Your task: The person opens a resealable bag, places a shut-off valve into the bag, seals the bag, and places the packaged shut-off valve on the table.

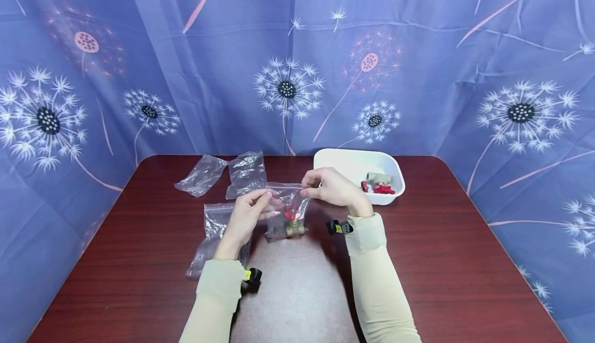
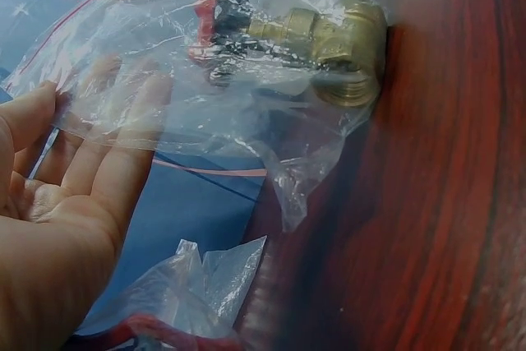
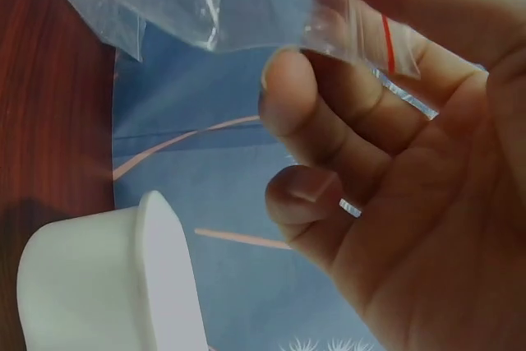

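Note:
A clear zip bag (image 1: 278,224) stands upright at the middle of the table, its red-lined mouth at the top. Inside it lies a brass valve (image 2: 349,47) with a red handle (image 2: 215,18), the brass body at the bag's bottom. My left hand (image 1: 247,215) pinches the bag's left upper corner between thumb and fingers, the other fingers spread behind the plastic. At the opposite upper corner my right hand (image 1: 337,187) pinches the bag near its seal (image 3: 388,43), with the lower fingers loosely curled.
A white plastic tub (image 1: 398,175) at the back right holds a greyish fitting (image 1: 378,178) and red-handled parts (image 1: 384,189). To the left lie more clear bags: two at the back (image 1: 202,175), one (image 1: 200,258) partly under my left forearm. A patterned blue curtain (image 1: 223,74) hangs behind the table.

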Demonstrator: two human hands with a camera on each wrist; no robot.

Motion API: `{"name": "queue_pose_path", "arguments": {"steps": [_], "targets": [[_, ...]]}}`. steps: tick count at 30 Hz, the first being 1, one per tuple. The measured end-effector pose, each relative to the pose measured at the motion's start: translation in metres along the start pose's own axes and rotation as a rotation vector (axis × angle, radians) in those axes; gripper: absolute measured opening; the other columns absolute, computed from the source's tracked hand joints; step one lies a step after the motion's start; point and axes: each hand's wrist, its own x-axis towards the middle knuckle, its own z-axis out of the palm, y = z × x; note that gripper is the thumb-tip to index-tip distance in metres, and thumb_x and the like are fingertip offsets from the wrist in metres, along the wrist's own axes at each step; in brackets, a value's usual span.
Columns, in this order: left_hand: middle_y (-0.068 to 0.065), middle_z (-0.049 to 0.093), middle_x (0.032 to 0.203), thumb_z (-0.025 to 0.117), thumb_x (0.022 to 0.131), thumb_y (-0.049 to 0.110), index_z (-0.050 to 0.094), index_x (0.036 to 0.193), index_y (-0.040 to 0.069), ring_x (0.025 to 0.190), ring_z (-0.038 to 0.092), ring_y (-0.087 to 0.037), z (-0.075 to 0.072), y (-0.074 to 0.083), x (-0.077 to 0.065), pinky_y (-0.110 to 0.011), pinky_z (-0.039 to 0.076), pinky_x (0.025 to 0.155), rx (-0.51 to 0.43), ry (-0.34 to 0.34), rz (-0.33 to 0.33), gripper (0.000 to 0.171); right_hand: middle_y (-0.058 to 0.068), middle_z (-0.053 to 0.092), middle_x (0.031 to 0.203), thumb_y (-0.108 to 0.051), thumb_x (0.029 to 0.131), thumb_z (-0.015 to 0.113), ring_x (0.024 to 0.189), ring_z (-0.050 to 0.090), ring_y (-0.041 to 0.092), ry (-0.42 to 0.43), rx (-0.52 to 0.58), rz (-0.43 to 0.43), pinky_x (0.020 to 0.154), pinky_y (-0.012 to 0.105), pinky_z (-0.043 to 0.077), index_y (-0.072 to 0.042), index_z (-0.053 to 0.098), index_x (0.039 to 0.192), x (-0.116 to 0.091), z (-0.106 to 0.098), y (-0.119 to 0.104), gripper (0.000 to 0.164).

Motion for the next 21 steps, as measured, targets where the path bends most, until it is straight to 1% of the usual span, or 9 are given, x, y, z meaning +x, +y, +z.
{"name": "queue_pose_path", "arguments": {"steps": [4, 7, 13, 15, 21], "targets": [[-0.028, 0.067, 0.099, 0.052, 0.102, 0.009, 0.058, 0.118, -0.014, 0.082, 0.069, -0.022, -0.0017, -0.0017, 0.0004, -0.042, 0.057, 0.080, 0.002, 0.002, 0.006, 0.029, -0.009, 0.063, 0.070, -0.015, 0.086, 0.076, 0.070, 0.051, 0.013, 0.025, -0.011, -0.001, 0.067, 0.029, 0.044, -0.015, 0.069, 0.079, -0.0001, -0.0008, 0.0016, 0.010], [-0.027, 0.068, 0.098, 0.052, 0.102, 0.010, 0.058, 0.119, -0.014, 0.083, 0.069, -0.023, -0.0022, -0.0020, 0.0000, -0.042, 0.057, 0.080, 0.004, -0.001, 0.012, 0.030, -0.009, 0.062, 0.067, -0.015, 0.087, 0.076, 0.067, 0.049, 0.012, 0.046, -0.026, -0.025, 0.065, 0.029, 0.042, -0.015, 0.069, 0.076, 0.0007, -0.0002, 0.0020, 0.013], [-0.028, 0.068, 0.097, 0.052, 0.102, 0.010, 0.057, 0.117, -0.016, 0.085, 0.070, -0.027, -0.0016, -0.0013, -0.0006, -0.044, 0.056, 0.081, -0.015, -0.006, 0.038, 0.030, -0.008, 0.059, 0.063, -0.013, 0.087, 0.075, 0.064, 0.049, 0.010, 0.065, -0.049, -0.062, 0.062, 0.028, 0.042, -0.014, 0.068, 0.073, 0.0006, 0.0008, 0.0017, 0.016], [-0.029, 0.067, 0.098, 0.053, 0.102, 0.010, 0.057, 0.117, -0.016, 0.085, 0.070, -0.028, -0.0013, -0.0008, -0.0010, -0.045, 0.056, 0.081, -0.017, -0.010, 0.043, 0.030, -0.007, 0.060, 0.063, -0.013, 0.086, 0.076, 0.064, 0.049, 0.010, 0.064, -0.039, -0.054, 0.062, 0.028, 0.042, -0.014, 0.068, 0.073, 0.0001, 0.0008, 0.0015, 0.015], [-0.032, 0.066, 0.099, 0.052, 0.102, 0.011, 0.058, 0.117, -0.015, 0.086, 0.070, -0.031, -0.0007, 0.0006, -0.0015, -0.045, 0.056, 0.081, -0.010, -0.022, 0.037, 0.030, -0.007, 0.061, 0.064, -0.014, 0.086, 0.077, 0.063, 0.047, 0.011, 0.048, 0.016, 0.013, 0.057, 0.026, 0.038, -0.014, 0.072, 0.077, -0.0009, -0.0011, 0.0037, 0.010]]}}
